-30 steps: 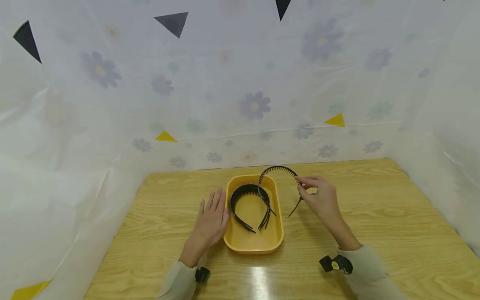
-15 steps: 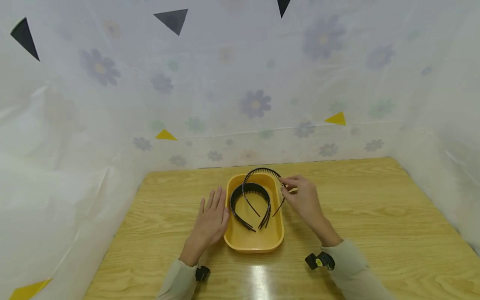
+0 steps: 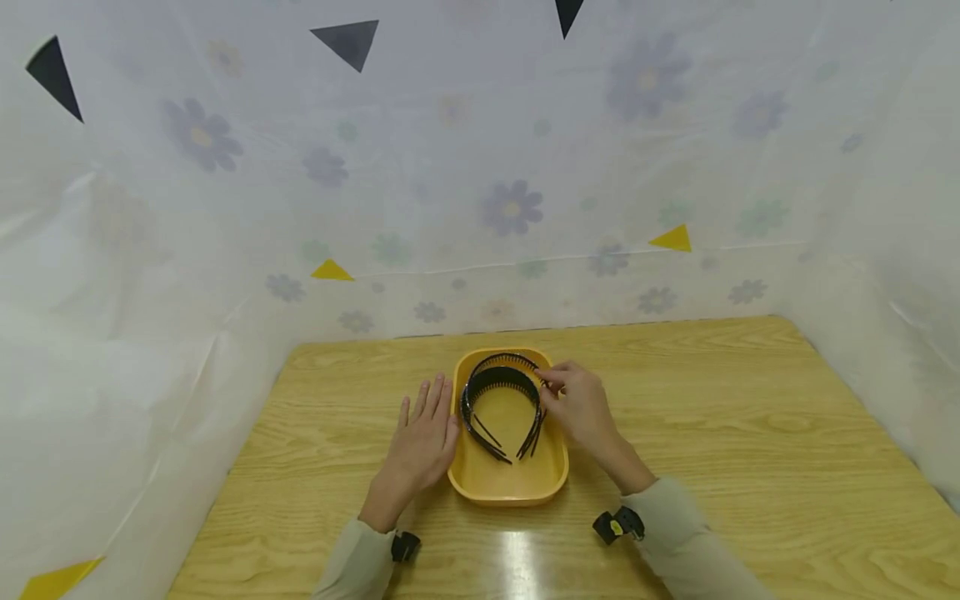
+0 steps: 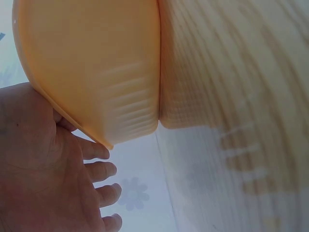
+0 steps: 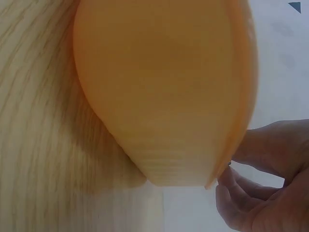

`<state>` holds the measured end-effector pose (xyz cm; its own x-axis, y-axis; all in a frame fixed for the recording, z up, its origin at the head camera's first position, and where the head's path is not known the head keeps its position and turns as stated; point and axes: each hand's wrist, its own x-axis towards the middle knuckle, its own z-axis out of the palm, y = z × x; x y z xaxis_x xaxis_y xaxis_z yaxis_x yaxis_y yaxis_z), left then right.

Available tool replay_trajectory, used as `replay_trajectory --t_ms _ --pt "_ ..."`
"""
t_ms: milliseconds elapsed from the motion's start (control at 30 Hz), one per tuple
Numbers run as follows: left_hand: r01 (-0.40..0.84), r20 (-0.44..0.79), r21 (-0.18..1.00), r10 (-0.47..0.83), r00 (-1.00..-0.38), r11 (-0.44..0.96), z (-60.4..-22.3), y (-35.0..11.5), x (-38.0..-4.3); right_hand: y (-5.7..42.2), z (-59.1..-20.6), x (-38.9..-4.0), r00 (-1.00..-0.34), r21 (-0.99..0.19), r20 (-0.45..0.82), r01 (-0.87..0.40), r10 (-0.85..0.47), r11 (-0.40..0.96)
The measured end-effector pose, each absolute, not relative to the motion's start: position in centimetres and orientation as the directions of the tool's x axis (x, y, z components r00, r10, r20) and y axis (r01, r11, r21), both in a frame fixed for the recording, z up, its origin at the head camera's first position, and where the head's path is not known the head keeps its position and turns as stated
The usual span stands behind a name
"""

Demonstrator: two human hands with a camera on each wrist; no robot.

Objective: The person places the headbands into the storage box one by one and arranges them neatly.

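Observation:
A yellow-orange plastic tub [image 3: 508, 492] stands on the table, with several dark headbands [image 3: 501, 377] nested together inside it. My right hand [image 3: 583, 407] pinches one more toothed black headband [image 3: 508, 358] by its right side, over the back of the tub and overlapping the others. In the right wrist view, thumb and fingers meet at the tub's rim, and the wall hides most of that headband. My left hand [image 3: 420, 440] lies with straight fingers along the tub's left rim; the left wrist view has its palm [image 4: 43, 159] against that rim.
The wood-grain table [image 3: 712, 417] reaches out on both sides of the tub. White flower-print sheeting [image 3: 510, 208] rises behind the table's back edge and along its sides, with black and yellow triangles on it.
My right hand has moved left and brought its headband from the tub's right side to over the tub, now lower and close to the nested ones. The left hand has stayed put.

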<state>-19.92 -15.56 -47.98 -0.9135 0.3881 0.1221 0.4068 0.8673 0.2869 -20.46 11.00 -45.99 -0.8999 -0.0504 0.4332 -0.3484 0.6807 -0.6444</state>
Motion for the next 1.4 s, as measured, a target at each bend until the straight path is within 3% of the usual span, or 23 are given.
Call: replay_trajectory --t_ms 1133,1400 --pt "0.414 0.138 0.284 0.391 -0.91 0.865 -47.6 -15.5 -19.5 9.4 -46.1 -21.1 -0.9 -0.46 0.39 -0.373 -0.194 0.806" --pt "0.408 0.126 0.287 0.389 -0.913 0.866 -47.5 -15.4 -19.3 9.4 -46.1 -21.0 -0.905 -0.469 0.378 -0.368 -0.194 0.803"
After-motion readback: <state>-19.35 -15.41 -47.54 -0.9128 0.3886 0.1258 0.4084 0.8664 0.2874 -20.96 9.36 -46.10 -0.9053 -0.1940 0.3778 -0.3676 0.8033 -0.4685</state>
